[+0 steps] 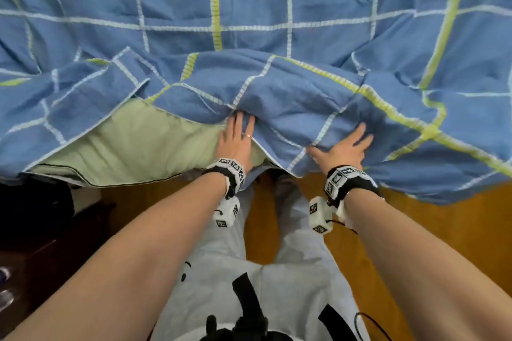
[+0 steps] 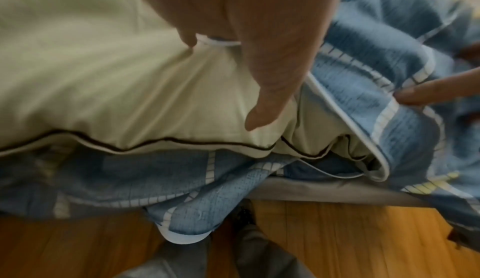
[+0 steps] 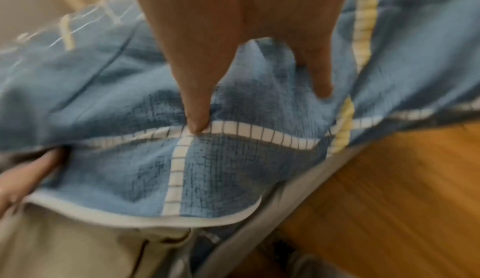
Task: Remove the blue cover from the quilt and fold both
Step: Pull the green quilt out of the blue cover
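The blue checked cover [image 1: 249, 8] lies spread over the bed, its open hem bunched near me. The pale green quilt [image 1: 138, 141], edged with dark piping, shows bare at the lower left where the cover is pulled back. My left hand [image 1: 237, 135] rests flat on the quilt [image 2: 103, 77], fingertips slipped under the cover's hem. My right hand [image 1: 343, 147] lies with spread fingers on top of the cover [image 3: 233, 169], thumb and fingers pressing into the cloth. In the left wrist view the cover's white-piped hem [image 2: 350, 118] curls over the quilt's corner.
Wooden floor [image 1: 429, 230] runs along the bed's near edge. My legs in grey trousers [image 1: 291, 271] stand against the bed. A dark piece of furniture [image 1: 33, 216] stands at the left. A grey sheet edge [image 2: 337, 192] shows under the bedding.
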